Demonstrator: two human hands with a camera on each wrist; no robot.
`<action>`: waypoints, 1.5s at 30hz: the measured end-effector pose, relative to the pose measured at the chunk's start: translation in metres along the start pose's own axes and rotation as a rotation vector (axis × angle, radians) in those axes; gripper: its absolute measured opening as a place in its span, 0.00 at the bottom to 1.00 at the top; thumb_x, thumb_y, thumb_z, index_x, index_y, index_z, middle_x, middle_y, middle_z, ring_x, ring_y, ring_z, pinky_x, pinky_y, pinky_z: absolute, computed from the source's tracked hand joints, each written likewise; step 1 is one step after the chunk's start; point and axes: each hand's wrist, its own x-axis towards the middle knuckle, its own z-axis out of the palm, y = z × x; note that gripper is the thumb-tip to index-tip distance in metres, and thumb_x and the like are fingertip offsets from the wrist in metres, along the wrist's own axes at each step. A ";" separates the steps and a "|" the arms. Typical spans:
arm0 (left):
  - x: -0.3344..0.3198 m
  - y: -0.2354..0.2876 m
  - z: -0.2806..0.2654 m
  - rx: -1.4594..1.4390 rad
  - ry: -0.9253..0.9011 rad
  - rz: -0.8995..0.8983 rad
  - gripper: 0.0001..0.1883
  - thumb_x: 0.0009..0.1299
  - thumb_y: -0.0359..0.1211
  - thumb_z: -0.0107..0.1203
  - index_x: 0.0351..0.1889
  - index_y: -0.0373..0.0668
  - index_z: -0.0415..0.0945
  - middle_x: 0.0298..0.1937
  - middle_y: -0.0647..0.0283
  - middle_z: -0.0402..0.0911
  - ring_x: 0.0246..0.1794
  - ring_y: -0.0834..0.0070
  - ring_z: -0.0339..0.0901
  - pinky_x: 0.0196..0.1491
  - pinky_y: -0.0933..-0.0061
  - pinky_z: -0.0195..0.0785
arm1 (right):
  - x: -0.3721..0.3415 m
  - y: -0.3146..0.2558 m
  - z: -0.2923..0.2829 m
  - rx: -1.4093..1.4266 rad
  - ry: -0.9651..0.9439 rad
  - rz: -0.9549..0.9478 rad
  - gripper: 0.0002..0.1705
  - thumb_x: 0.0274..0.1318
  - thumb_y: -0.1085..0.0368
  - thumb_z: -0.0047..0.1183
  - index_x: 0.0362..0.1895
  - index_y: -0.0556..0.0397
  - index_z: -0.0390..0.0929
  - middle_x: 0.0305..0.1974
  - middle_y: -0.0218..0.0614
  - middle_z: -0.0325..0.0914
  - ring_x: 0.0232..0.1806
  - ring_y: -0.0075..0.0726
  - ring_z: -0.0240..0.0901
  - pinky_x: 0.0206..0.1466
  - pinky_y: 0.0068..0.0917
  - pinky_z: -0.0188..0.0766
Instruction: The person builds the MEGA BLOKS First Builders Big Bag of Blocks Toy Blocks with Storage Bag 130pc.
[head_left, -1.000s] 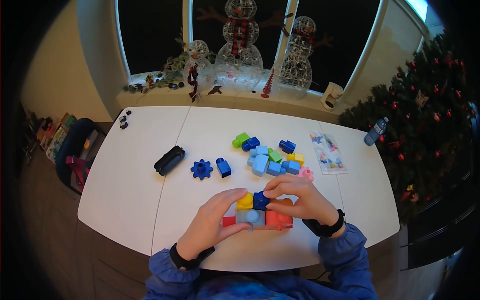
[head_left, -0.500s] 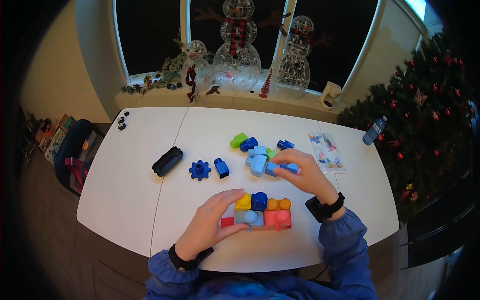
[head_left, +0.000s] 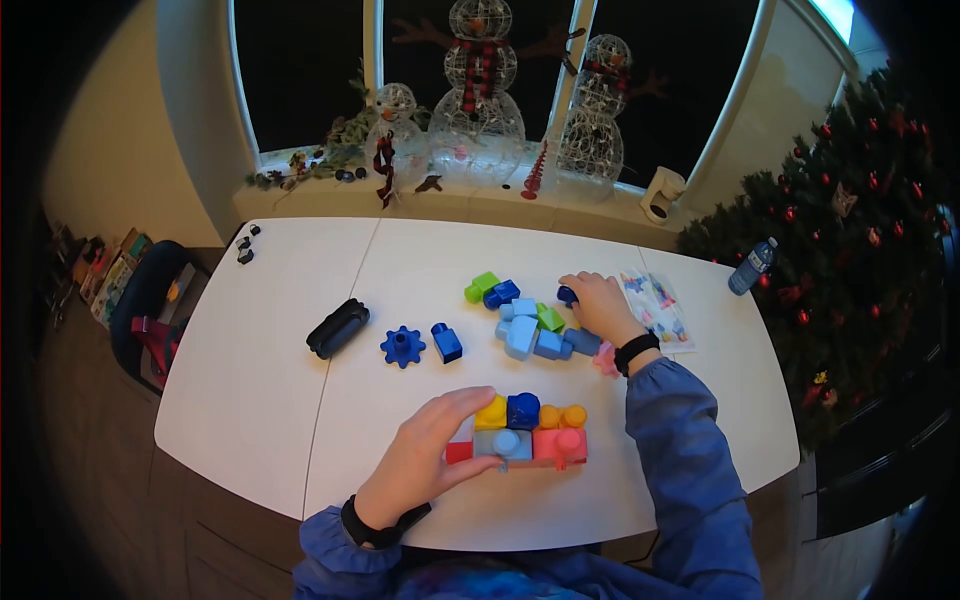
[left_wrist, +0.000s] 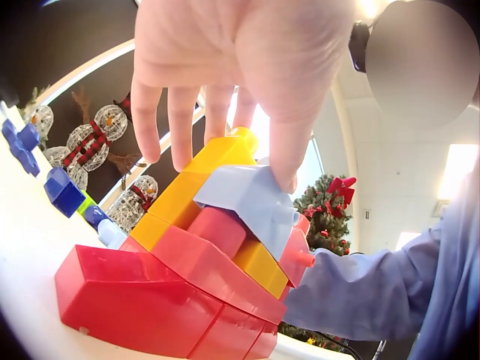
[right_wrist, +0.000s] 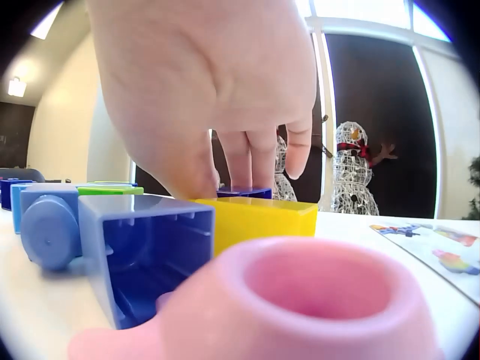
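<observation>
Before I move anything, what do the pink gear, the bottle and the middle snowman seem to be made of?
The pink gear looks like satin-finished plastic: smooth, hollow, softly shining.
The bottle seems to be glossy plastic, judging by its see-through bluish body, though glass is possible.
The middle snowman looks like openwork wire, with gaps showing; bare or coated, I can't tell.

My table [head_left: 245, 400] is carrying loose blocks [head_left: 520, 337], a block build [head_left: 558, 446], a gear [head_left: 403, 347] and a case [head_left: 338, 328]. A leaflet [head_left: 670, 322] is lying near a bottle [head_left: 752, 266].

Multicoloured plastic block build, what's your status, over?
Left hand gripping build. Right hand on dark blue plastic block. Yellow plastic block close by, possibly in the way.
</observation>
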 end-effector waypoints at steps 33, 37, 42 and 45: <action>-0.001 -0.001 0.003 -0.025 0.023 -0.026 0.39 0.60 0.36 0.79 0.70 0.42 0.73 0.67 0.50 0.80 0.67 0.50 0.78 0.68 0.58 0.73 | -0.143 -0.115 -0.108 0.942 0.137 -0.286 0.16 0.65 0.72 0.62 0.56 0.58 0.82 0.57 0.48 0.83 0.46 0.46 0.85 0.50 0.32 0.81; -0.001 -0.002 0.003 -0.029 0.024 -0.023 0.39 0.60 0.36 0.79 0.70 0.42 0.73 0.67 0.50 0.80 0.67 0.50 0.78 0.68 0.58 0.73 | -0.140 -0.104 -0.115 0.971 0.067 -0.285 0.15 0.68 0.70 0.60 0.57 0.57 0.82 0.58 0.46 0.83 0.51 0.47 0.84 0.54 0.35 0.80; -0.002 -0.002 0.002 -0.028 0.022 -0.020 0.39 0.61 0.36 0.78 0.70 0.42 0.72 0.68 0.50 0.79 0.67 0.50 0.78 0.69 0.58 0.72 | -0.107 -0.066 -0.110 0.800 0.099 -0.034 0.16 0.68 0.69 0.59 0.58 0.53 0.82 0.54 0.44 0.84 0.58 0.50 0.81 0.61 0.39 0.76; -0.002 -0.002 0.003 -0.037 0.017 -0.029 0.40 0.60 0.35 0.79 0.70 0.42 0.72 0.68 0.50 0.79 0.67 0.51 0.78 0.69 0.58 0.72 | -0.079 -0.017 -0.068 0.534 0.130 0.071 0.18 0.64 0.70 0.60 0.57 0.54 0.82 0.54 0.46 0.84 0.57 0.53 0.81 0.61 0.40 0.76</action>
